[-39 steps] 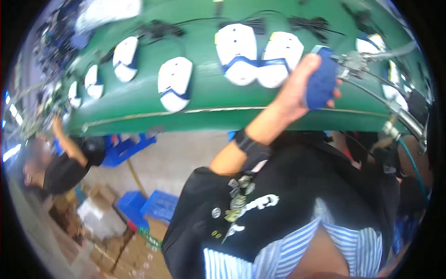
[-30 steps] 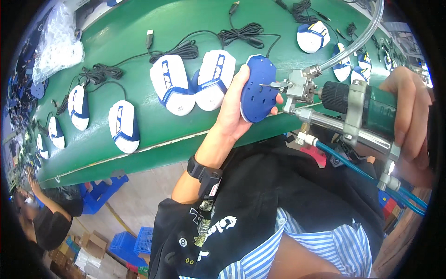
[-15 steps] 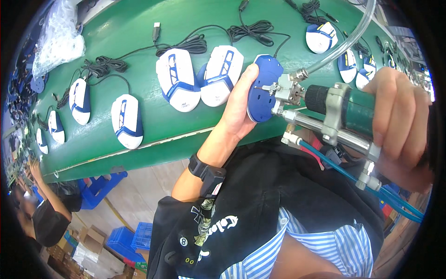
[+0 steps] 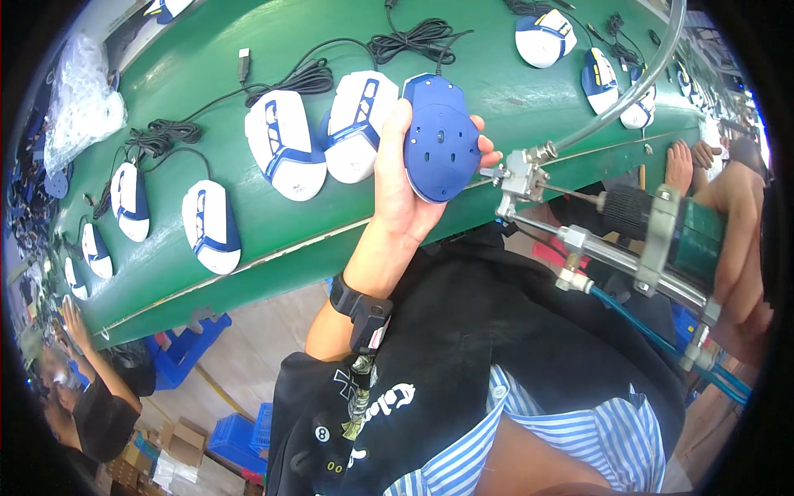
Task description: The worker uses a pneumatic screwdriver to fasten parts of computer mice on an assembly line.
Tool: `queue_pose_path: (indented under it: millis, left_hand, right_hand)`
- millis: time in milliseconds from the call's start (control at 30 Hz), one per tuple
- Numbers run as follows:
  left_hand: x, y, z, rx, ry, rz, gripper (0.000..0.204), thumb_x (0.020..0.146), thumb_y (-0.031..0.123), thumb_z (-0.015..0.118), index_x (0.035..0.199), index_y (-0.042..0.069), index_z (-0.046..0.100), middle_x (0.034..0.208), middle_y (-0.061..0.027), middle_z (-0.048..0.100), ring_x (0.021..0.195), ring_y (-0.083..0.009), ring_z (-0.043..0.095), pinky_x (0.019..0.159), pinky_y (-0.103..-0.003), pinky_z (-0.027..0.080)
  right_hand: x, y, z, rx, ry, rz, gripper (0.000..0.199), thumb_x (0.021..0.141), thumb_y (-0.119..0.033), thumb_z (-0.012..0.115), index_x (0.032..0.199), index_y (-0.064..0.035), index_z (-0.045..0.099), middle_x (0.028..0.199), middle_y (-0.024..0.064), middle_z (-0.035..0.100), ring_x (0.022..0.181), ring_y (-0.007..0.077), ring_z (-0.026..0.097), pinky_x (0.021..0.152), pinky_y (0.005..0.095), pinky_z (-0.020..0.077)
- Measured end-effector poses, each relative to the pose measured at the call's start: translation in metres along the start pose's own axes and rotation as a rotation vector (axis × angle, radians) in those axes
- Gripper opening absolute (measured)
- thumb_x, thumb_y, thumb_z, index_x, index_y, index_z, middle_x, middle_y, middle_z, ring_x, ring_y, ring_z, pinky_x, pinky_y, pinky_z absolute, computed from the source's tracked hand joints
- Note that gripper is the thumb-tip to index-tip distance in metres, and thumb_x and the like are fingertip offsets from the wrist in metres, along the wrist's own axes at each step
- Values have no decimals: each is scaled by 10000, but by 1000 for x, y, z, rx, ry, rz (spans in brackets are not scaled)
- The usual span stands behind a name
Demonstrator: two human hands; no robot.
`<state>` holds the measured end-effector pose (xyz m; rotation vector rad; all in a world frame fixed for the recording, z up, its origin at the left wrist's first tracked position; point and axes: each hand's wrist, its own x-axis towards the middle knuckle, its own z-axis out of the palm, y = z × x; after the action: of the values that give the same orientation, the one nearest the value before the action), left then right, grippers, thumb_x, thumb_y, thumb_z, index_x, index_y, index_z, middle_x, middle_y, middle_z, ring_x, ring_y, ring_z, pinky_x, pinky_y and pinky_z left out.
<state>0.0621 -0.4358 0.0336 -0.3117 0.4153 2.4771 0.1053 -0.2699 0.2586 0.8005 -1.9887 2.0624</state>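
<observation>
My left hand (image 4: pixel 405 178) grips a computer mouse (image 4: pixel 441 132) with its dark blue underside up. Holes and slots show in that underside, and a black cord runs from the mouse's far end. My right hand (image 4: pixel 738 248) is wrapped round the green body of a power screwdriver (image 4: pixel 624 208) with a metal head, a clear hose and blue air tubes. The screwdriver's head stands a little to the right of the mouse, apart from it. Two white-and-blue mice (image 4: pixel 285 145) lie just left of my left hand; part of my right hand is in shadow.
Several more mice with bundled cords (image 4: pixel 210 227) lie along the green conveyor belt (image 4: pixel 331 219). Clear plastic bags (image 4: pixel 78 107) sit at the far left. Co-workers' hands show at the left (image 4: pixel 76 326) and right (image 4: pixel 680 168). Blue crates (image 4: pixel 236 438) stand below.
The screwdriver has moved right and down, off the mouse. My left hand has shifted left with the mouse, its underside now facing up more fully. Mice on the belt have shifted left.
</observation>
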Motion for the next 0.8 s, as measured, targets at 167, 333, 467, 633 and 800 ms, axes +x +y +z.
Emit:
queue_pose_path:
  millis: [167, 333, 467, 633, 800]
  left_hand:
    - [-3, -2, 4, 8, -2, -25, 599, 956, 550, 422, 1183, 4, 522, 1047, -183, 628, 885, -281, 667, 824, -450, 559]
    - [-7, -3, -3, 10, -2, -21, 601, 950, 560, 424, 1201, 23, 518, 1055, -189, 630, 890, -281, 667, 811, -443, 563]
    - [-9, -3, 4, 19, -5, -40, 597, 945, 562, 427, 1207, 34, 521, 1050, -192, 637, 882, -279, 666, 783, -434, 566]
    - [-8, -4, 6, 85, -36, -40, 587, 946, 557, 428, 1205, 39, 524, 1043, -190, 641, 880, -276, 666, 790, -434, 567]
    - [-8, -2, 6, 72, 23, 37, 562, 968, 534, 399, 1220, 44, 509, 1057, -204, 628, 886, -298, 648, 780, -408, 549]
  right_hand:
    - [-8, 20, -14, 86, -28, -55, 303, 988, -314, 539, 1052, -18, 570, 616, -10, 487, 464, 112, 439, 450, 243, 438]
    - [-12, 32, -15, 164, -50, -91, 291, 987, -298, 544, 1058, -17, 566, 612, -6, 486, 451, 114, 429, 440, 242, 432]
    - [-15, 37, -15, 202, -49, -132, 281, 985, -285, 547, 1064, -15, 562, 609, -4, 486, 440, 116, 421, 432, 241, 427]
    - [-21, 48, -9, 255, -42, -168, 270, 984, -269, 552, 1071, -13, 558, 604, -1, 485, 428, 119, 411, 422, 240, 421]
    - [-18, 27, 7, 295, 128, -303, 259, 983, -253, 556, 1078, -12, 554, 600, 2, 485, 415, 122, 401, 412, 238, 415]
